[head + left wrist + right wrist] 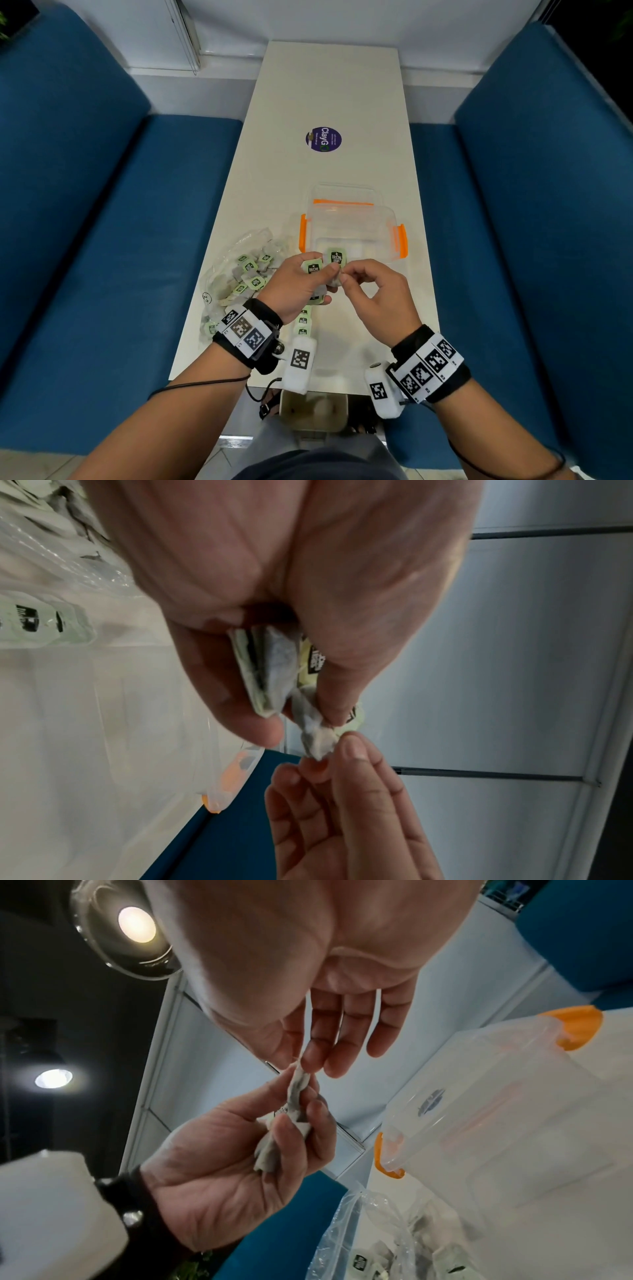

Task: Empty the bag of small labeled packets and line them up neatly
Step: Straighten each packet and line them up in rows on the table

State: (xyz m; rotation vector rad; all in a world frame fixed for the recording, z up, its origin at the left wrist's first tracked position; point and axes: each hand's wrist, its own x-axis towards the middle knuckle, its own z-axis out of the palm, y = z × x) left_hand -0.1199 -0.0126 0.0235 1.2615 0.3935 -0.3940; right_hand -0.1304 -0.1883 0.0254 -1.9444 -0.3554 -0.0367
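Observation:
My left hand [325, 277] grips a small bunch of green-labeled packets [313, 268] above the table's near part, and one label [337, 257] stands up past the fingers. In the left wrist view the bunch [274, 664] sits between thumb and fingers. My right hand [344, 278] pinches the end of one grey-white packet [315, 734] that sticks out of the bunch; the same packet [296, 1088] runs between both hands. The clear plastic bag [239, 270] lies left of the hands with several packets inside. A short row of packets [303, 322] lies on the table under my left wrist.
A clear lidded box [352, 222] with orange clips stands just beyond the hands. A round purple sticker [323, 139] is farther up the narrow white table [329, 85]. Blue benches [102, 240] flank the table on both sides.

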